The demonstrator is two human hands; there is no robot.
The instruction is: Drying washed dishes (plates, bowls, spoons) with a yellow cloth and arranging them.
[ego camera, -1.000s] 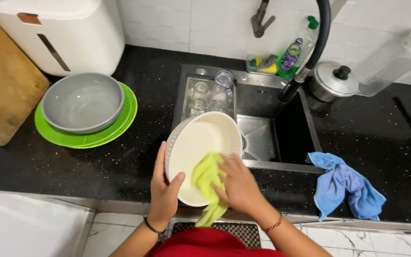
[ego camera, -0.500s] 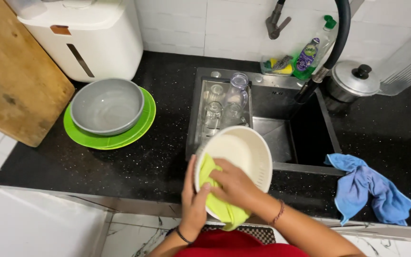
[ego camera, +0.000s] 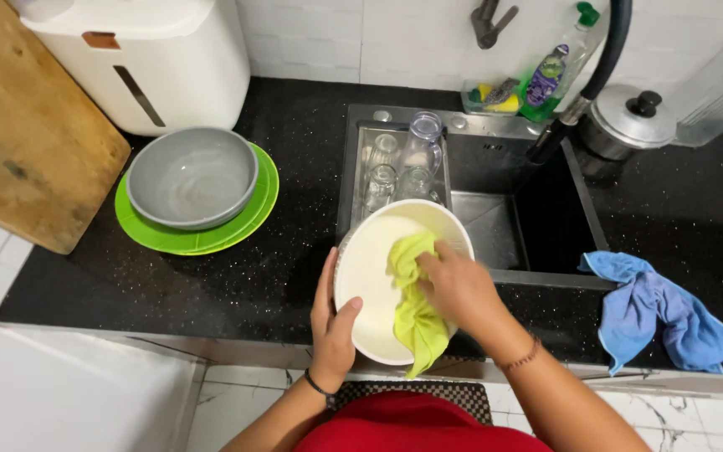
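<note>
My left hand point(ego camera: 333, 322) grips the left rim of a white bowl point(ego camera: 370, 276), which is tilted toward me over the counter's front edge next to the sink. My right hand point(ego camera: 460, 285) presses a yellow-green cloth point(ego camera: 413, 318) against the inside of the bowl. The cloth's lower end hangs down over the bowl's near rim.
A grey bowl point(ego camera: 192, 176) rests on a green plate point(ego camera: 254, 209) at the left. Several glasses point(ego camera: 403, 163) stand in a rack in the black sink point(ego camera: 537, 218). A blue cloth point(ego camera: 658, 310) lies at the right. A wooden board point(ego camera: 27, 125), a white bin point(ego camera: 161, 59), a dish-soap bottle point(ego camera: 554, 71) and a lidded pot point(ego camera: 629, 121) stand behind.
My right hand with the cloth has shifted up and to the right inside the bowl. My left hand keeps its hold on the rim. The view has tilted slightly.
</note>
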